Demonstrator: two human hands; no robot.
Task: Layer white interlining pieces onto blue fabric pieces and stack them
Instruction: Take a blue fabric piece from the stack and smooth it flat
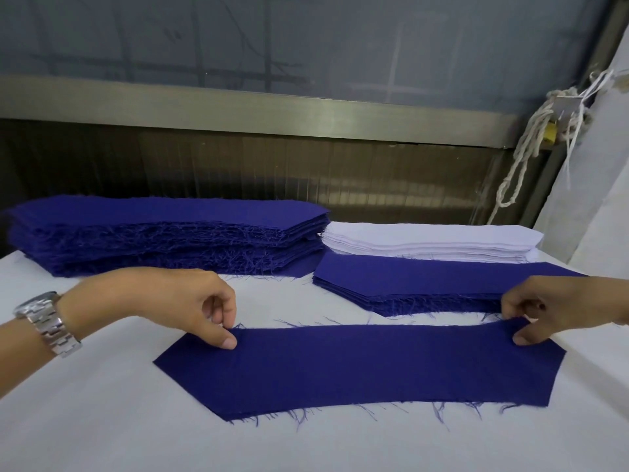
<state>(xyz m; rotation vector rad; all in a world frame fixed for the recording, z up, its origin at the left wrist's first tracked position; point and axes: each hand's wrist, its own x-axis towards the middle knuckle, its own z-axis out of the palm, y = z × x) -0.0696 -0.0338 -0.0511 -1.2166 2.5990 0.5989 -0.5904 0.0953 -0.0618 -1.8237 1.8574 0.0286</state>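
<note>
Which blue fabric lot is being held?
The single flat blue fabric piece nearest the camera: left hand and right hand pinch its far edge. Tall blue stack, low blue stack: behind, unheld.

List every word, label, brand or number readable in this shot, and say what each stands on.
No text can be read anywhere.
The wristwatch: only its metal band shows, no brand visible.
The yellow item among the cords: too small to show any marking.
The blue fabric piece, tall blue stack, low blue stack and white interlining pile: unmarked.
</note>
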